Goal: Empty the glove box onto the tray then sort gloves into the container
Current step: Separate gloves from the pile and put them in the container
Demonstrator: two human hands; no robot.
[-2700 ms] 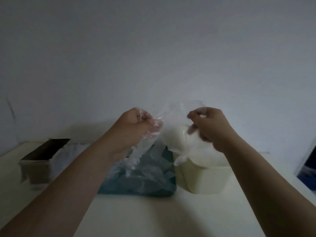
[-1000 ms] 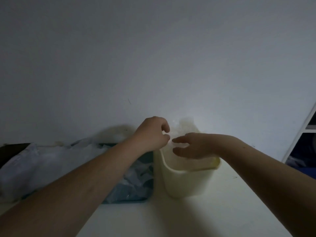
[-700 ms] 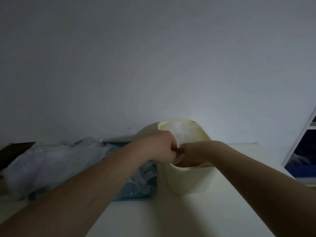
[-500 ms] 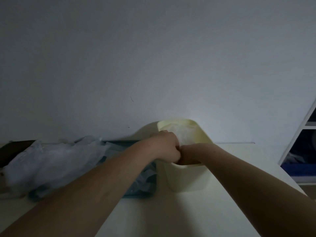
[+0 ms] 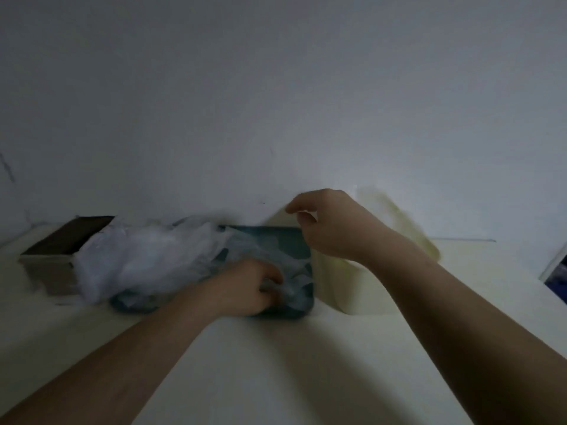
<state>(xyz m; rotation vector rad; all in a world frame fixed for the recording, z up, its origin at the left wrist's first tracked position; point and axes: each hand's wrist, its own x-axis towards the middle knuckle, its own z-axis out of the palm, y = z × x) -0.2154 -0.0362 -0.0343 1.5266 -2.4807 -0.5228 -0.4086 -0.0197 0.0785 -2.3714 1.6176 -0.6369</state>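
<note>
A dim, plain indoor room: bare white wall (image 5: 276, 87) behind a pale desk (image 5: 276, 372), with a white shelf unit (image 5: 553, 263) at the desk's right edge.

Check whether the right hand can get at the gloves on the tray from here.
Probably yes. The right hand hangs open above the far right corner of the tray, with nothing between it and the gloves. The left hand grips gloves nearer, leaving the rest free.
</note>
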